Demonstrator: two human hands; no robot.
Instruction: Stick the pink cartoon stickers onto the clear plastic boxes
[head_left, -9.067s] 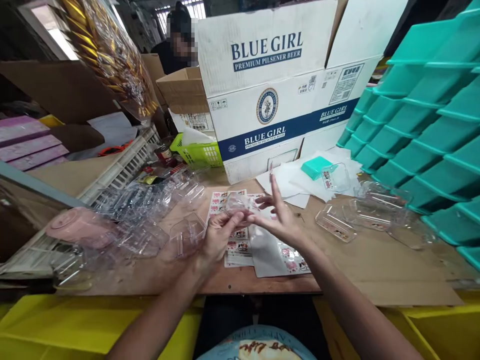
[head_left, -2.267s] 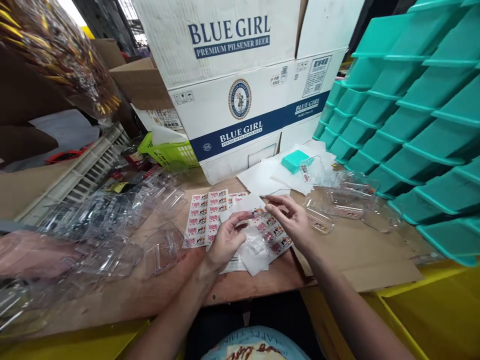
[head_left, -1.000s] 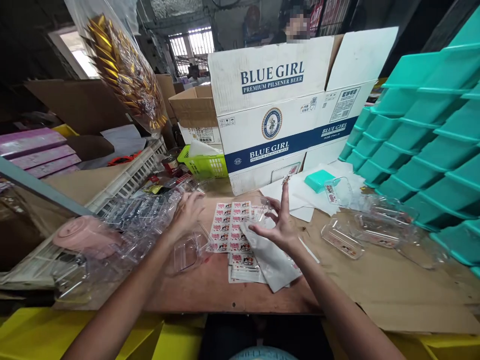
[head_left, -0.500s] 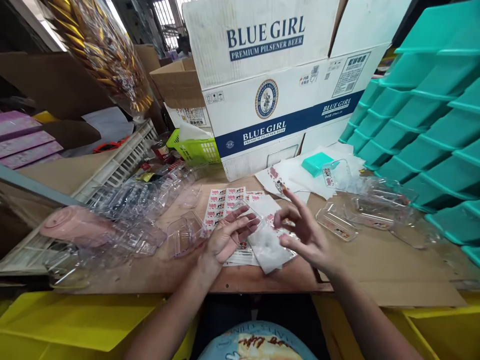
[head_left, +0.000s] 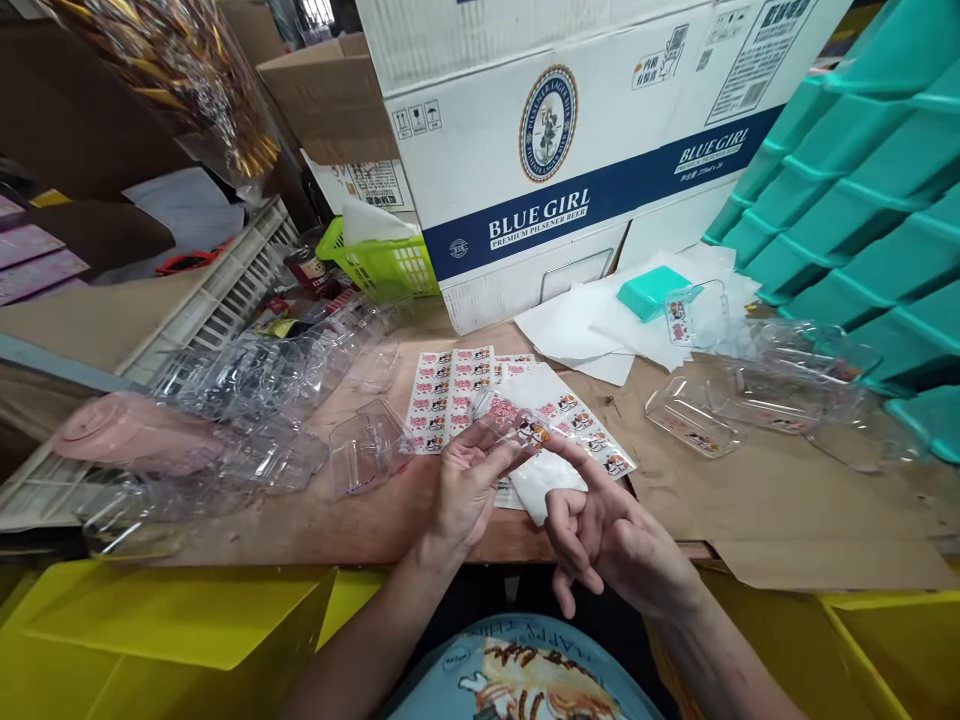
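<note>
My left hand [head_left: 472, 480] pinches a small clear plastic box part [head_left: 484, 402] between thumb and fingers, above the middle of the table. A sticker [head_left: 510, 414] with pink lettering and a cartoon animal lies against the clear plastic. My right hand [head_left: 607, 530] reaches in with its index finger stretched out, the tip touching the sticker's right end. Its other fingers are loosely bent and apart. Under the hands lie sticker sheets [head_left: 431, 388] and a white backing sheet [head_left: 551, 485]. More stickers [head_left: 600, 440] show on a sheet at their right.
Clear plastic boxes [head_left: 262, 385] pile up at left beside a pink roll [head_left: 135, 432]. Stickered clear boxes [head_left: 690, 415] lie at right, near stacked teal trays [head_left: 847, 240]. A white beer carton [head_left: 480, 130] stands behind, beside a green basket [head_left: 382, 262]. Yellow bins [head_left: 172, 615] flank me below.
My right hand has come down and left, bringing the sticker on its index fingertip against the clear plastic box part in my left hand. The camera view has tilted lower.
</note>
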